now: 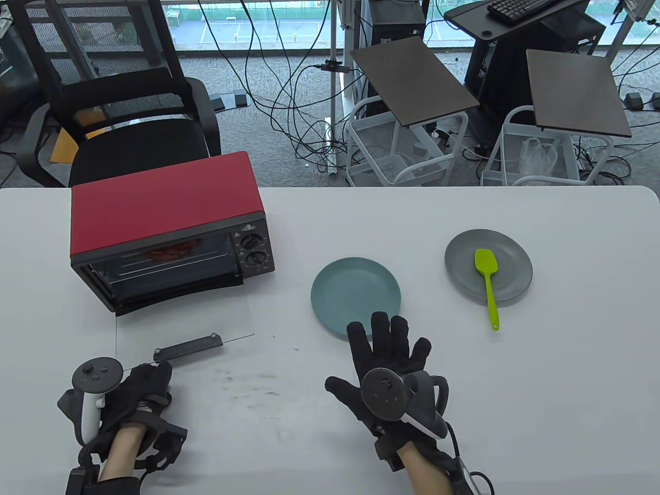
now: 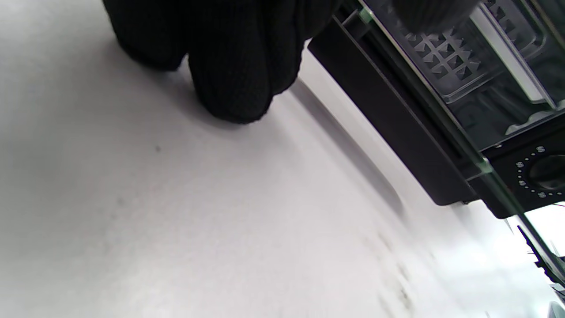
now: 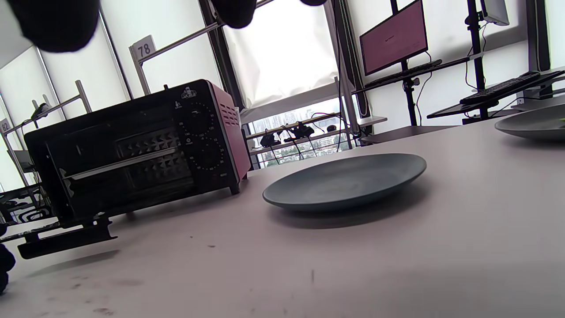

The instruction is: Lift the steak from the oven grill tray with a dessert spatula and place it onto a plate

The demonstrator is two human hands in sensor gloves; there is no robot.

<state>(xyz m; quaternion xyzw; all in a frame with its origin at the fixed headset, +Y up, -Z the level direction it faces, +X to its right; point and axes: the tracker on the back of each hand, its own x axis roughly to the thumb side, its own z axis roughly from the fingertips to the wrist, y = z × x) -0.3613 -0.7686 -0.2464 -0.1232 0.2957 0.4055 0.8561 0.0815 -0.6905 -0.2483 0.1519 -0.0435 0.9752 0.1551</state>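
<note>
The reddish steak lies inside the red toaster oven on a rack seen dimly through the opening. The oven's glass door lies folded down flat. My left hand sits at the left end of the door handle, fingers curled on the table and one fingertip over the glass. A green spatula rests on a grey plate at the right. My right hand lies flat and empty, fingers spread at the near rim of the teal plate.
An office chair stands behind the table's far left edge. Carts and cables fill the floor beyond the far edge. The white table stretches right of my right hand. Faint smudges mark the table between my hands.
</note>
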